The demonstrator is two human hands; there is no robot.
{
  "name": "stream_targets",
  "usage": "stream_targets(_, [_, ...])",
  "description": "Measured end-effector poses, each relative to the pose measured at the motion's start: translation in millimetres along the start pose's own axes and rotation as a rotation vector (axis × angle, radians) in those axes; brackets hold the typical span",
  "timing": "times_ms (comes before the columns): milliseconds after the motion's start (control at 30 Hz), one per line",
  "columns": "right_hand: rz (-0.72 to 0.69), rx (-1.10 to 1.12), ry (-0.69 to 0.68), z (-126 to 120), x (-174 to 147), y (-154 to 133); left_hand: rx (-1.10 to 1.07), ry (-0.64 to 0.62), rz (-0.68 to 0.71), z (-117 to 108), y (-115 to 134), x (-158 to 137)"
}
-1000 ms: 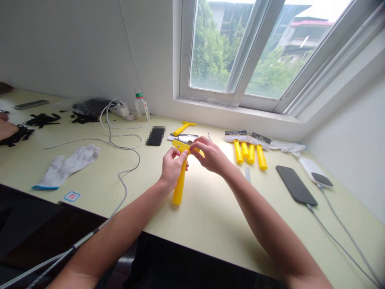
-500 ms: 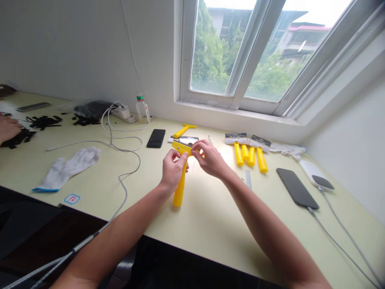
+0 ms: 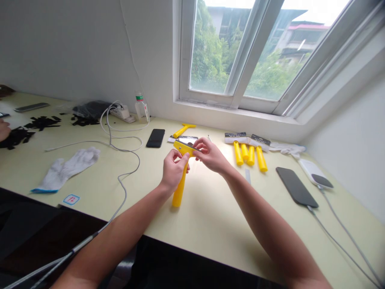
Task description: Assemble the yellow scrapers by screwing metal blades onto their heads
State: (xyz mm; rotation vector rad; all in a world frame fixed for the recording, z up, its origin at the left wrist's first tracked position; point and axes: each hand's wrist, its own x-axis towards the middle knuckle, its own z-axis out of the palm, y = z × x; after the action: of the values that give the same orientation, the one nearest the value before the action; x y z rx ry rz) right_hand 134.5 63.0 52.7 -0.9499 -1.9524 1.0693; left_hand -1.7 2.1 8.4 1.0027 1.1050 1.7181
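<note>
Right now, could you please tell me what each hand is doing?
Left hand: closed, holding the yellow tool by its upper handle.
Right hand: fingers bent at the right end of the tool's head; pinching or only touching, I cannot tell.

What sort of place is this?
Likely a small hand-assembly workroom: several yellow-handled tools, a white glove and another person's hand near black strips, all at one table.
</note>
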Motion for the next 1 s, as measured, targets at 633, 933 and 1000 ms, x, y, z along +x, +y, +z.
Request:
stream_targets(633, [0.094,-0.586,0.089,-73,-27,20,0.465,-0.223,0.253,-2,0,-8])
stream_targets(933, [0.170,-0.899,0.006,-109,-100,87,0.220,-0.340,-0.090,2,-11,-8])
stream_targets(1000, [0.153,-0.934,0.007,-104,-99,90,0.164,-0.366,-0.150,4,-10,-8])
